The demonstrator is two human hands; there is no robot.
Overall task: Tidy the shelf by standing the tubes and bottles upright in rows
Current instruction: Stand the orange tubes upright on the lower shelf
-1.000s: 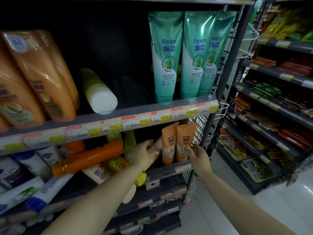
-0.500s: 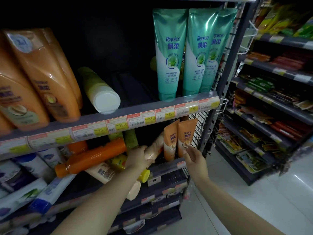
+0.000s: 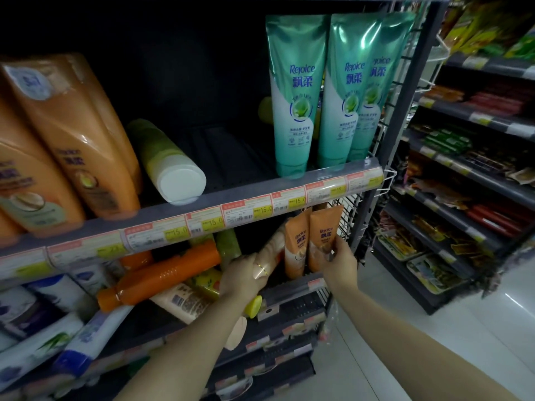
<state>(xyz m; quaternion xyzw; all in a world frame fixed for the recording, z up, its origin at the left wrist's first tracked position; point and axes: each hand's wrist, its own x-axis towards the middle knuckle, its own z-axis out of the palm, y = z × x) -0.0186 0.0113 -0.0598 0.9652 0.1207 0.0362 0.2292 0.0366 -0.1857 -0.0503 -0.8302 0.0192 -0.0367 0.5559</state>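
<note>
At the right end of the lower shelf (image 3: 292,287), two orange squeeze tubes with white lettering are stood cap-down, side by side. The outer orange tube (image 3: 322,235) is pinched low on its body by the right hand (image 3: 340,263), thumb and fingers curled onto its front and side. Just to its left stands the inner orange tube (image 3: 296,244), upright and touching its neighbour.

The left hand (image 3: 246,277), a ring on one finger, is wrapped round a pale peach tube (image 3: 270,250) that leans diagonally against the inner tube; how firmly it is held cannot be told.

The step in hand appears to be squaring up the upright pair while the leaning tube is brought to vertical. It would be done well if the outer tube were kept braced against the shelf's right end, so the row has a firm stop, and the peach tube were swung up by its lower body until its cap sits flat just beside the inner tube.

Care is needed: toward the left of this shelf a long orange plastic bottle (image 3: 162,277) lies on its side over a cream tube (image 3: 185,303), and a yellow cap (image 3: 254,305) overhangs the front edge, so a nudge could send things rolling.

On the upper shelf (image 3: 260,195), three teal tubes (image 3: 292,94) are already stood in a row at the right end.
</note>
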